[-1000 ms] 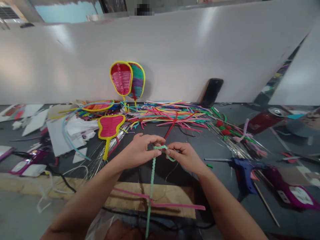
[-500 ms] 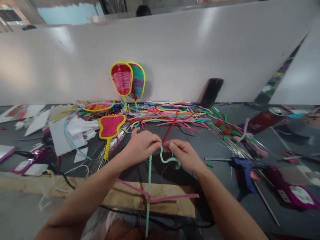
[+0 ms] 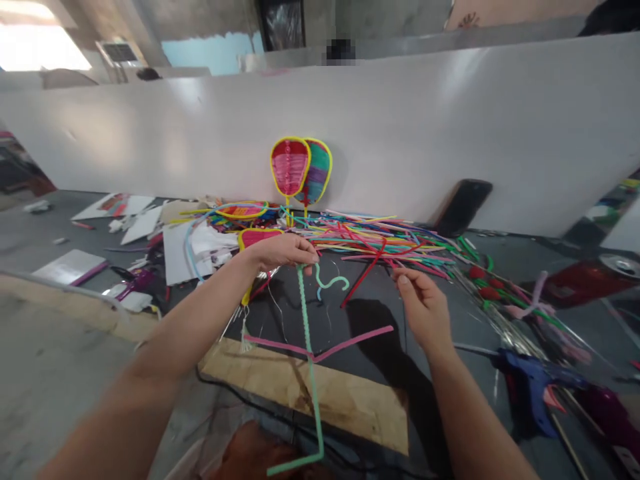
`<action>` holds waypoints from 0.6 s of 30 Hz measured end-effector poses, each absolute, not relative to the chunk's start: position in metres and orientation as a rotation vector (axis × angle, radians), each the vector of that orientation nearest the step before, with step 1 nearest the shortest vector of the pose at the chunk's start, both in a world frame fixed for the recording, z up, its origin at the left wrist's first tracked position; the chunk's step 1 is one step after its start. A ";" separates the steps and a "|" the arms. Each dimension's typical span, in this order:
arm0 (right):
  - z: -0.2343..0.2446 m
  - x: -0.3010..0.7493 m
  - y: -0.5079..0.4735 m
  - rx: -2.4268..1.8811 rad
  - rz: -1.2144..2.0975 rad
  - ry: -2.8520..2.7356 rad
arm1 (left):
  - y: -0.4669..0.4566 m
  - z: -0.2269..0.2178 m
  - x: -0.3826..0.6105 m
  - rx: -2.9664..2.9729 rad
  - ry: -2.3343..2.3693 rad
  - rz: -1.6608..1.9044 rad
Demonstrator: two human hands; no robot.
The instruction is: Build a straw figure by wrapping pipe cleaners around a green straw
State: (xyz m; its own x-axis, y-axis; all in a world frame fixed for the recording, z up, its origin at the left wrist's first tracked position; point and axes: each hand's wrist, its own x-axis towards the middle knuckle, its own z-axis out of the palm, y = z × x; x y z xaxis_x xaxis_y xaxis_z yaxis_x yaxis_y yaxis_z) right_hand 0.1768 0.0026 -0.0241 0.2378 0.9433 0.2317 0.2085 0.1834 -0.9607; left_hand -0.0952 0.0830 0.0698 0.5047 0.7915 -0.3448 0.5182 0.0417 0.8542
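My left hand (image 3: 295, 253) pinches the top of a mint-green pipe cleaner (image 3: 306, 313), which hangs down and bends sideways at its lower end. A wavy green piece (image 3: 333, 283) curls out to the right of those fingers. Across the hanging stem runs a pink pipe cleaner (image 3: 350, 343), bent into a shallow V where they meet. My right hand (image 3: 425, 303) is apart to the right, thumb and fingertips pressed together; whatever they may hold is too fine to make out. Thin wire or thread loops faintly below my left hand.
A heap of colourful pipe cleaners (image 3: 370, 237) lies along the white partition (image 3: 400, 127). Two yellow-edged fans (image 3: 290, 167) and a phone (image 3: 463, 207) lean there. At right are a blue glue gun (image 3: 533, 380) and a red can (image 3: 585, 280). Cardboard (image 3: 360, 407) lies near the front edge.
My right hand has moved away to the right from my left hand, which keeps its pinch on the green pipe cleaner. The view has turned left, and the bent lower end of the stem now shows.
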 end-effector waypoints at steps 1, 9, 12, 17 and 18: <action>-0.023 0.175 0.001 -1.298 0.728 -1.281 | 0.082 0.069 -0.097 1.582 1.127 0.294; 0.013 0.171 -0.017 -1.265 0.669 -1.517 | 0.073 0.071 -0.109 1.461 0.922 0.151; 0.030 0.166 -0.030 -1.216 0.744 -1.718 | 0.069 0.069 -0.107 1.504 0.930 0.203; 0.045 0.140 -0.058 -1.148 0.360 -2.268 | 0.066 0.067 -0.087 1.656 0.965 0.268; 0.045 0.133 -0.063 -1.140 0.302 -2.373 | 0.066 0.068 -0.082 1.708 0.981 0.258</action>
